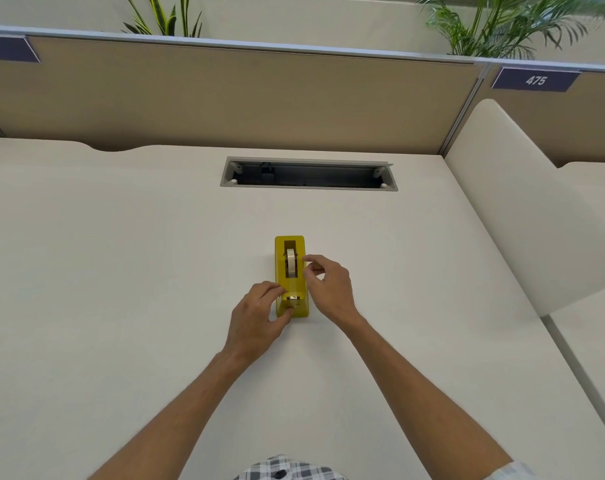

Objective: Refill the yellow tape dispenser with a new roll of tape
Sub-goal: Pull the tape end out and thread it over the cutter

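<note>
One yellow tape dispenser (291, 277) stands on the pale worktop (121, 271), a little right of centre and lengthwise away from the person; one roll of tape (290, 262) sits upright in its slot; two hands are at it, one on each side. The dispenser is a glossy yellow block, long and narrow, with a dark rectangular well near its far end holding the whitish, translucent roll, and a small metal cutter (293, 298) at its near end; the left hand (258, 315) grips that near end, fingers curled over the left side and thumb against the near face; the right hand (328, 285) is at the right edge beside the roll, forefinger and thumb drawn together, though whether they pinch a strip of tape cannot be told. Beyond lie one open cable tray (308, 174), one tan partition (225, 98) with two dark number plates, the left one (7, 50) cut off by the frame edge, and two plants (502, 22) partly hidden behind the partition.
</note>
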A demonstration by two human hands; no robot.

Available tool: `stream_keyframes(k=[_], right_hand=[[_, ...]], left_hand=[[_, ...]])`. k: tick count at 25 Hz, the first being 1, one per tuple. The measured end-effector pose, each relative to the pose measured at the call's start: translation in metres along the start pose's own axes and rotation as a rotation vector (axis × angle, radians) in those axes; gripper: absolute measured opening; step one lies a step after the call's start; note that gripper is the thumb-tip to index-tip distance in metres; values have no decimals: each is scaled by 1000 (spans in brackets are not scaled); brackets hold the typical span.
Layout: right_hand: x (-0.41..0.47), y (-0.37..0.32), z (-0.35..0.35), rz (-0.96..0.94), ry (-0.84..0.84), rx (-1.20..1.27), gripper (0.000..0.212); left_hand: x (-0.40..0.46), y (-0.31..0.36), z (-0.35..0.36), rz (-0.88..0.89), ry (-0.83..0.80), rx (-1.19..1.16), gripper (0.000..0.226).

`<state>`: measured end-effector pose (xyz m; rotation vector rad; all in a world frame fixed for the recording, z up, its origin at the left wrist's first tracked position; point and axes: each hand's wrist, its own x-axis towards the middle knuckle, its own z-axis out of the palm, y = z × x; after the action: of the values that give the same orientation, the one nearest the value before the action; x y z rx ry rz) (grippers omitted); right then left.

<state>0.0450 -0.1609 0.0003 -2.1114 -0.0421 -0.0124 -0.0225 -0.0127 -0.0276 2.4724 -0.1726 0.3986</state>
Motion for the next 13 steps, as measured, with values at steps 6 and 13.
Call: stream_keyframes(k=[6,13], right_hand=[[-6,6,-1,-3,1,0,27],[-12,6,-8,-29,-36,1,24]], left_hand=[[-1,-2,0,-3,-18,1,38],[-4,-3,-6,-11,-38,-12,45]])
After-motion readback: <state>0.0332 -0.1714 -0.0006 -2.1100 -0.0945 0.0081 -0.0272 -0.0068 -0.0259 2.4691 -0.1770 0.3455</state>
